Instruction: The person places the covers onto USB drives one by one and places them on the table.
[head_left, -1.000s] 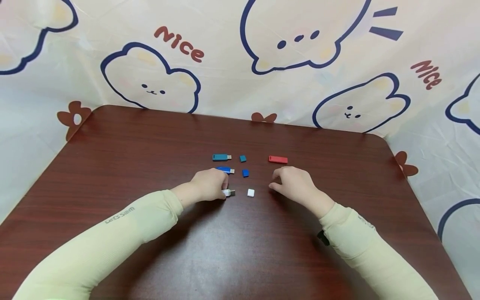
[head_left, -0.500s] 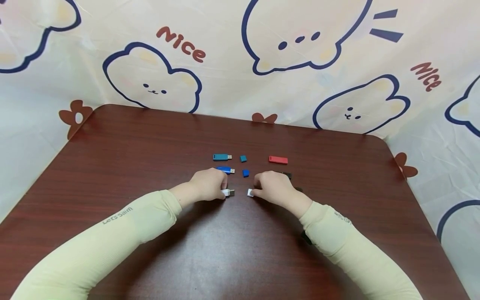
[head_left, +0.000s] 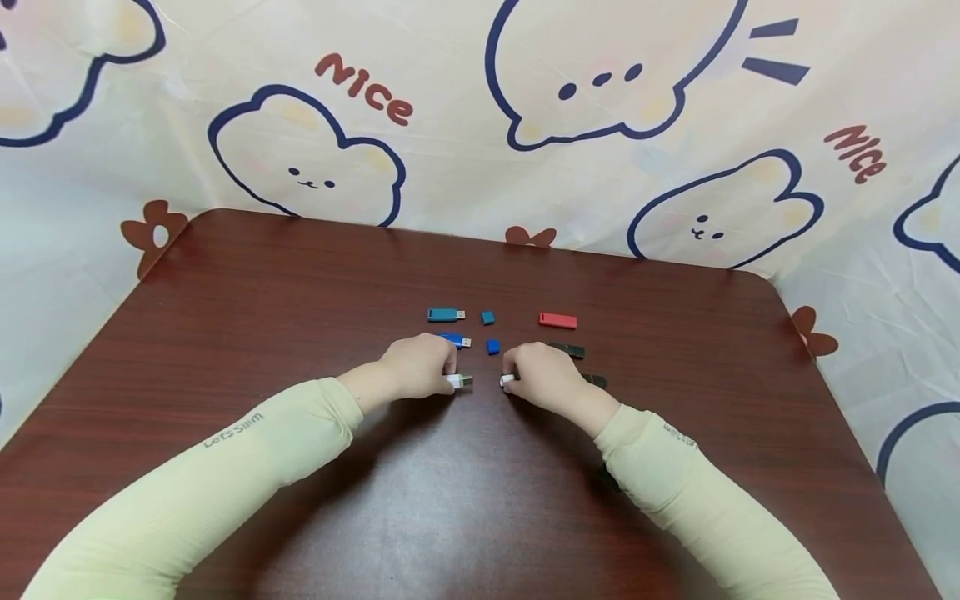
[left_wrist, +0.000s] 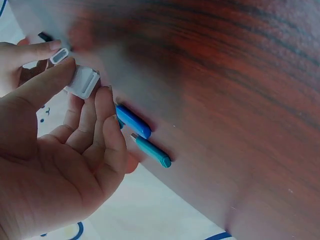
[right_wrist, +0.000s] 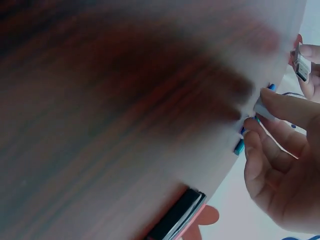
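Observation:
My left hand pinches a white USB flash drive, its metal plug pointing right. Across a small gap, my right hand holds the small white cap between thumb and fingers. In the left wrist view the hollow end of the cap shows close to the white drive. The right wrist view has the drive's plug turned towards the cap. Just behind my left hand lies a blue flash drive, partly hidden by it, with its blue cap to the right.
Farther back are a teal flash drive and a teal cap. On the right lie a red stick, a black stick and another dark one partly behind my right hand. The brown table ends at a printed curtain.
My right hand has moved left, taken hold of the white cap and tilted it up from the table. The left hand has raised the white flash drive very slightly.

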